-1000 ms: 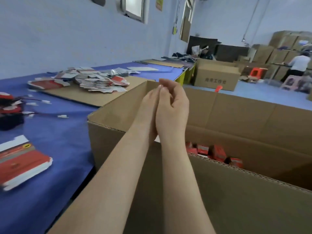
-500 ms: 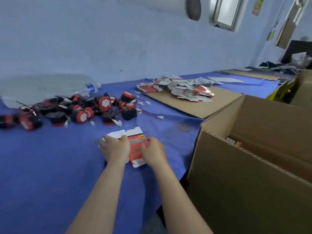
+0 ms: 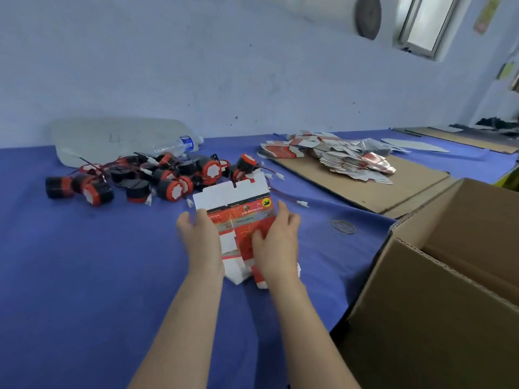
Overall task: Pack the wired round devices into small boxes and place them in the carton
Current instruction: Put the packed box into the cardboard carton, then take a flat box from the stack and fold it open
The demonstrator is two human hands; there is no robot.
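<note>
The left hand [image 3: 200, 240] and right hand [image 3: 276, 242] grip a flat small box [image 3: 238, 211] over the counter [image 3: 84, 262], fingers [image 3: 281, 210] curled round its edges; the wired devices [image 3: 157, 178] lie heaped beyond, unpacked; the carton [image 3: 438, 290] stands at right; much likely remains.

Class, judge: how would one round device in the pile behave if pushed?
Likely rolls: the devices are short cylinders, several on their sides. The thin wires look floppy and tangled, so neighbours would probably drag along.
</note>
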